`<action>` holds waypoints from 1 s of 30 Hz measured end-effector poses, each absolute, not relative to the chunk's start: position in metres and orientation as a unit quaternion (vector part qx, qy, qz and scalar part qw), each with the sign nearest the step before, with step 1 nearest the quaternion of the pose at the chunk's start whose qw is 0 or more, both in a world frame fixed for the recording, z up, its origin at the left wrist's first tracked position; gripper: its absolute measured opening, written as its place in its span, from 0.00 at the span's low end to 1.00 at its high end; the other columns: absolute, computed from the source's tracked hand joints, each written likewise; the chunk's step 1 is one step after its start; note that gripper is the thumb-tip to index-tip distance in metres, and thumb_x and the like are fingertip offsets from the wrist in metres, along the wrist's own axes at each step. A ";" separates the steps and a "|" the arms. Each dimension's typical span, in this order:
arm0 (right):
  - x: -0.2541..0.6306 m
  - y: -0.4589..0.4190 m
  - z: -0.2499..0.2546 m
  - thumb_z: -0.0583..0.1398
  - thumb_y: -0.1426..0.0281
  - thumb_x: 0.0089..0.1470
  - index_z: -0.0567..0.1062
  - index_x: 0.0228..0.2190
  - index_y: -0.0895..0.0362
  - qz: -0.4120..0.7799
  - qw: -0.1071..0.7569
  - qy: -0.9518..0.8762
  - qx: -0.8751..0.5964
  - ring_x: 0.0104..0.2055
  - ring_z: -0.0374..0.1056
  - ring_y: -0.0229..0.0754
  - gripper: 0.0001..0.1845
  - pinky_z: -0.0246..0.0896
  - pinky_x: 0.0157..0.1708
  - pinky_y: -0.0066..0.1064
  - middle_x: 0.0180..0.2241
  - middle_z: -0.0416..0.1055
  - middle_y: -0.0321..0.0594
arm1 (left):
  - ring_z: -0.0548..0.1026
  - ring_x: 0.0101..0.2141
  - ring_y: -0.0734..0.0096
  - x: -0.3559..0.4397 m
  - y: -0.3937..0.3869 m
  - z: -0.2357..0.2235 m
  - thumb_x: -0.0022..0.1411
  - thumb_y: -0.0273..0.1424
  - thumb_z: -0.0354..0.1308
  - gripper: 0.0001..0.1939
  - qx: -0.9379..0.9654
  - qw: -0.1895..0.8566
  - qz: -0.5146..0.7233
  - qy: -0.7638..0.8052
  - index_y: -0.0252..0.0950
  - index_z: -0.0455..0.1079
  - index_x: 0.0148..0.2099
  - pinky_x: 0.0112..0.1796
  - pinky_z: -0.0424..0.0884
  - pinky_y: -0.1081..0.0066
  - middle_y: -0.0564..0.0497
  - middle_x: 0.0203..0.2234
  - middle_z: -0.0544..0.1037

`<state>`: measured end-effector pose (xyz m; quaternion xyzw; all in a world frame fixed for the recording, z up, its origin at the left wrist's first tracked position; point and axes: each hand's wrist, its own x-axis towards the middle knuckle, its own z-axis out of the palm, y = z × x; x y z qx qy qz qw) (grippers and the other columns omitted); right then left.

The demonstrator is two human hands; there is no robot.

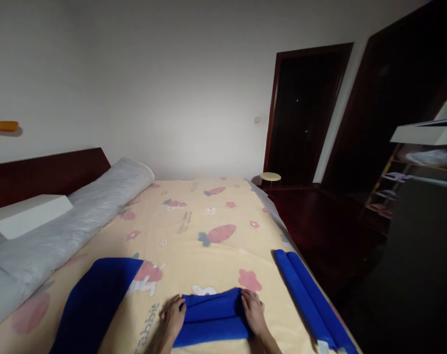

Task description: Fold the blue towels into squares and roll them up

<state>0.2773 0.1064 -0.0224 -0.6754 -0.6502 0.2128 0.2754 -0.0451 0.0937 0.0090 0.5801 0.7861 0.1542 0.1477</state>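
Note:
A blue towel (212, 327), folded into a flat strip with a crease along its length, lies on the bed in front of me. My left hand (174, 314) grips its left end, with fingers curled at the upper corner. At the opposite end, my right hand (253, 309) has its fingers bent over the towel's edge, closed on it. Another blue towel (98, 300) is spread flat to the left. Two long blue rolled towels (308, 300) rest side by side along the bed's right edge, white tags at their near ends.
The bed sheet (186, 246) is cream with carrots and rabbits. A rolled grey mattress pad (98, 201) and a white box (35, 214) lie by the dark headboard (49, 172). Beyond the bed are a round stool (270, 176), a door (304, 118) and a shelf rack (393, 172).

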 end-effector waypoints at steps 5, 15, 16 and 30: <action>0.275 0.104 -0.029 0.44 0.57 0.60 0.75 0.49 0.52 0.217 0.271 -0.648 -0.678 0.59 0.61 0.50 0.28 0.55 0.56 0.44 0.55 0.70 0.44 | 0.63 0.61 0.64 -0.036 0.083 0.019 0.59 0.29 0.47 0.22 0.601 0.165 0.115 0.773 0.46 0.74 0.52 0.61 0.54 0.56 0.54 0.59 0.71; 0.273 0.100 -0.031 0.43 0.57 0.62 0.73 0.52 0.52 0.202 0.296 -0.658 -0.663 0.60 0.60 0.49 0.28 0.54 0.56 0.44 0.56 0.69 0.44 | 0.56 0.65 0.66 -0.037 0.084 0.017 0.64 0.30 0.40 0.28 0.606 0.147 0.121 0.772 0.44 0.59 0.65 0.61 0.53 0.55 0.53 0.66 0.59; 0.273 0.099 -0.031 0.43 0.57 0.62 0.73 0.52 0.52 0.200 0.296 -0.660 -0.661 0.60 0.60 0.49 0.28 0.54 0.56 0.45 0.56 0.68 0.43 | 0.55 0.65 0.66 -0.038 0.084 0.014 0.65 0.30 0.39 0.28 0.608 0.138 0.120 0.772 0.45 0.58 0.66 0.61 0.54 0.55 0.53 0.67 0.57; 0.224 0.075 0.029 0.43 0.62 0.64 0.58 0.64 0.48 0.215 0.194 -0.792 -0.538 0.68 0.48 0.45 0.28 0.43 0.64 0.45 0.66 0.51 0.38 | 0.49 0.67 0.68 0.016 0.071 0.018 0.63 0.27 0.38 0.32 0.733 0.102 0.089 0.667 0.41 0.49 0.69 0.64 0.48 0.58 0.53 0.68 0.51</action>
